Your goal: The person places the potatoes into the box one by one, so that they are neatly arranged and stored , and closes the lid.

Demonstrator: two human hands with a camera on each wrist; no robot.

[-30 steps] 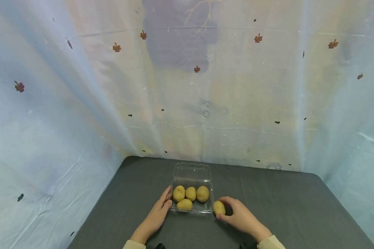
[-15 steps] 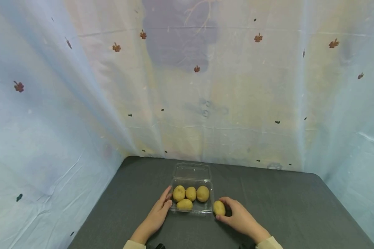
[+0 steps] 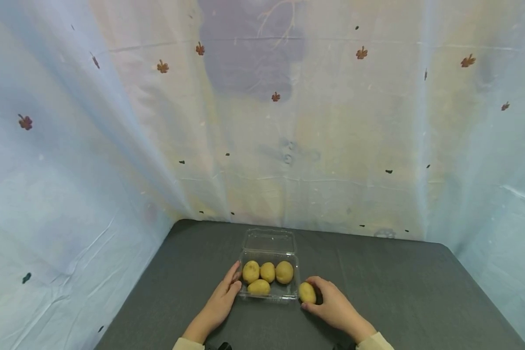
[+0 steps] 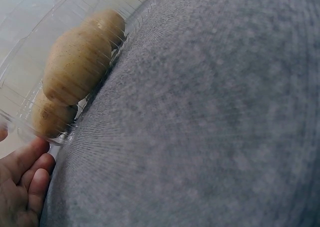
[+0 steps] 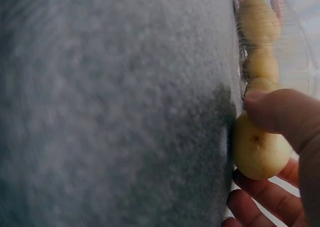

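Observation:
A clear plastic clamshell box (image 3: 274,297) stands on the dark table with its lid (image 3: 269,240) flipped back. Several potatoes (image 3: 267,272) lie inside, toward its left and back. Along the box's left wall rests my left hand (image 3: 220,300), its fingers fairly straight; in the left wrist view its fingertips (image 4: 42,146) are at the box's lower edge. Just outside the right wall, a single potato (image 3: 307,293) is held between the thumb and fingers of my right hand (image 3: 334,304). The right wrist view shows this potato (image 5: 260,149) low at the cloth, the thumb on its near side.
Dark grey cloth covers the table (image 3: 389,287), which reaches well out to both sides of the box. Behind and at the sides hangs a pale curtain (image 3: 332,146) with leaf prints, meeting the table's back edge.
Almost nothing differs. My right hand and its potato have shifted very slightly left; the left hand and the box keep their place.

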